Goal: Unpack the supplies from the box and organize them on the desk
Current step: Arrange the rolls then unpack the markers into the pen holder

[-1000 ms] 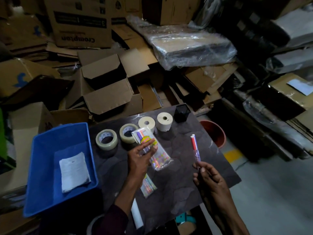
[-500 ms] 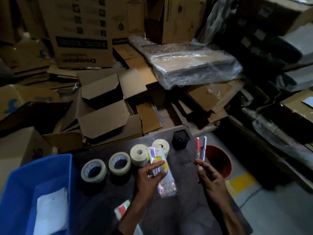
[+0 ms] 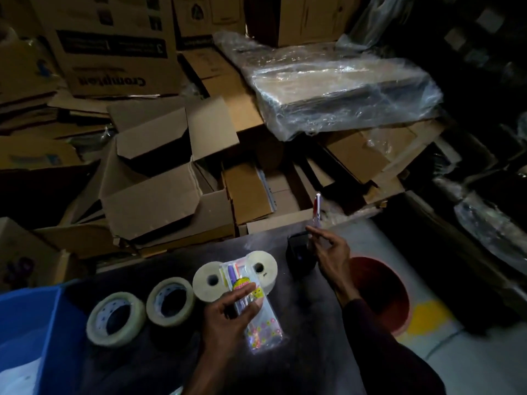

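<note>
Progress check: pens heading for the holder

Status, judged from the layout: unpacking looks well advanced. Lined up across the lower centre of the desk [image 3: 302,332] are two tape rolls [image 3: 115,319], then two white paper rolls [image 3: 212,282], then a black pen holder [image 3: 299,253] to their right. Blue bin [image 3: 57,323], lower left edge, shows only a white sheet [image 3: 17,377] in the visible part; the rest of its inside is out of frame. Left to do, by my reading: stand the pens in the holder, place the packet, check the bin.

Left hand [image 3: 228,317], lower centre: fingers curled round a clear plastic packet [image 3: 258,323] of pens, thumb across its front. The packet's top end overlaps the paper rolls in view; cannot tell whether it rests on the desk.

Right hand [image 3: 332,252], centre right: thumb and forefinger pinch the lower end of a red-and-white pen [image 3: 317,208], upright just above the holder; other fingers spread loosely. Blur hides whether it is one pen or two.

Background: cardboard boxes [image 3: 159,195] beyond the desk, red bucket [image 3: 382,289] on the floor to the right.
</note>
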